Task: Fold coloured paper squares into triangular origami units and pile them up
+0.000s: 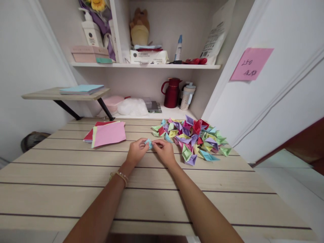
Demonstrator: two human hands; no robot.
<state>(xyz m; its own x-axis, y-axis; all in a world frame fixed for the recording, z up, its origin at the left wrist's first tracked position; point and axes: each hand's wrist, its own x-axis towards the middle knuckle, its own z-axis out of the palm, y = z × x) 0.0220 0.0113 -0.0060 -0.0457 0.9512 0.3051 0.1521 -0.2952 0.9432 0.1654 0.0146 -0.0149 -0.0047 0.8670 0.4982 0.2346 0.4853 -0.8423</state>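
Head view, only view. Landmark for all places: the pile of folded paper boats (194, 139) on the slatted tabletop (149, 202).

Work in hand: a small piece of light-blue folded paper (149, 144), located just left of the pile's near part. Left hand (136, 151): thumb and bent fingers pinching the left side of the paper. Right hand (164, 151): fingertips drawn together, pinching its right side. Fold details too small to read; which stage the piece is at cannot be told.

Surroundings: stack of coloured sheets (110, 135), pink uppermost, well left of the pile. Blue sheets (82, 89) on a raised board (43, 93), farther left and beyond. Red flask (172, 94) and pale tumbler (187, 97) behind the pile.

Notes on technique (judgement): the piece is small, so light pinches near the edges should serve better than a full grip. Keep both thumbs level and draw the two sides apart evenly; uneven pull would likely skew the shape or tear a corner. Press creases flat with a thumb before opening layers. Keep the right wrist clear of the pile, since light paper should shift at a brush.
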